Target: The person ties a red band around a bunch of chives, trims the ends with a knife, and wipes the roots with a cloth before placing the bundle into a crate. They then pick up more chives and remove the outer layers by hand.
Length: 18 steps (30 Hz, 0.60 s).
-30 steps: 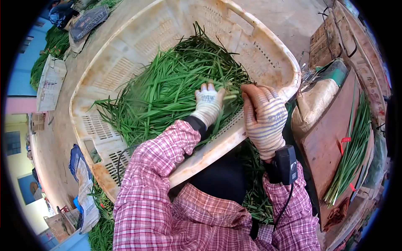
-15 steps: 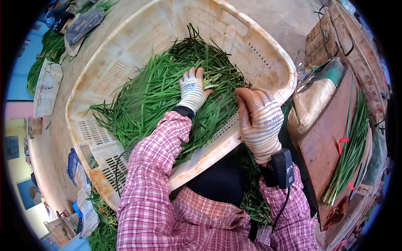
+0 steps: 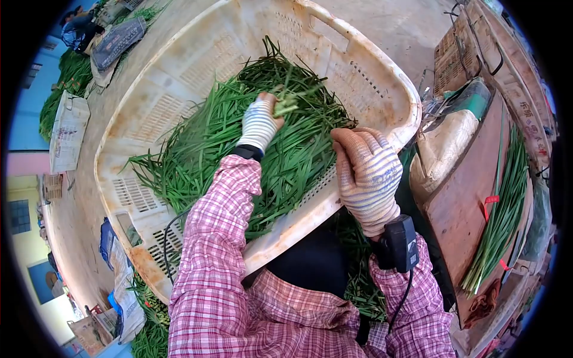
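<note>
A heap of green chives [image 3: 280,179] lies in a large white plastic basket [image 3: 140,107] with rust-brown stains. My left hand [image 3: 261,124], in a striped knit glove, closes on a small bunch of chives [image 3: 286,105] over the heap. The pale cut ends of that bunch stick out past the fingers and look smeared by motion. Above the basket's near right rim is my right hand [image 3: 367,173], gloved the same way. Its bent fingers and thumb come together at the tips beside the heap; what they hold, if anything, I cannot make out.
On a brown board [image 3: 456,209] to the right lies a chive bundle [image 3: 498,209] tied with red bands. A whitish sack [image 3: 444,140] rests beside it. More chives [image 3: 364,280] show below the rim. Far left are a white crate [image 3: 68,128] and a person [image 3: 77,28].
My left hand has lifted off the heap, moved slightly left and closed on a small bunch of chives. My right hand has hardly moved.
</note>
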Tool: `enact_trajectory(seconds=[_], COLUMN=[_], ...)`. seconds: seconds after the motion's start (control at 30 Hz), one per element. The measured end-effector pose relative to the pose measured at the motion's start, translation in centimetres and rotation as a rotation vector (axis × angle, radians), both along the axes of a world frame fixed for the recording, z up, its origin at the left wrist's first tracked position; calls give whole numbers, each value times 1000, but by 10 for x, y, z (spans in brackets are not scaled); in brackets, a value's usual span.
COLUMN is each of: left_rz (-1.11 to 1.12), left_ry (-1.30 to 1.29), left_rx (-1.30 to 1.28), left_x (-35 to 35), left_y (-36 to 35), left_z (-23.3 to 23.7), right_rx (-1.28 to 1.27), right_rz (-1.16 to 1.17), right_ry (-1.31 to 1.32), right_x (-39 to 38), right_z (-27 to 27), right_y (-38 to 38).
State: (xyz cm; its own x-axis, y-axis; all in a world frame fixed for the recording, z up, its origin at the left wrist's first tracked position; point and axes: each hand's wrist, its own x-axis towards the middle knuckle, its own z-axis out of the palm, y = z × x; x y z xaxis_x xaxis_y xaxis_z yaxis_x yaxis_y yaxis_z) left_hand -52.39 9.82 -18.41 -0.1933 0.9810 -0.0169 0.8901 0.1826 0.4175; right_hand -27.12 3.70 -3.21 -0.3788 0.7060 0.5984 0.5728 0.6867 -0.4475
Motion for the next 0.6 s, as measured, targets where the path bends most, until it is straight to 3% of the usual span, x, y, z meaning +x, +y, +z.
enact_trajectory(seconds=[0.07,0.13,0.37,0.47,0.53,0.57,0.6], left_rz=[146,191,75,53,88,29,-47], left_ry=[-153,-177,89,-49,-124,-212,-128], left_rx=[150,88,-3,281,52,102,78], left_x=[-16,-23,-23,-33,-13,-8,10], left_y=[0,0,1,-2,-9,-10,-19], left_z=[-8,1,11,5,20,-8,-3], right_rx=[0,-6,-8,-17,2,11,2], right_rz=[1,-2,5,10,2,-2,1], right_ry=[10,9,1,3,10,11,12], right_x=[0,-1,0,0,-1,0,0], right_z=[0,0,0,0,-1,-1,-1], right_y=[1,1,1,1,2,1,1])
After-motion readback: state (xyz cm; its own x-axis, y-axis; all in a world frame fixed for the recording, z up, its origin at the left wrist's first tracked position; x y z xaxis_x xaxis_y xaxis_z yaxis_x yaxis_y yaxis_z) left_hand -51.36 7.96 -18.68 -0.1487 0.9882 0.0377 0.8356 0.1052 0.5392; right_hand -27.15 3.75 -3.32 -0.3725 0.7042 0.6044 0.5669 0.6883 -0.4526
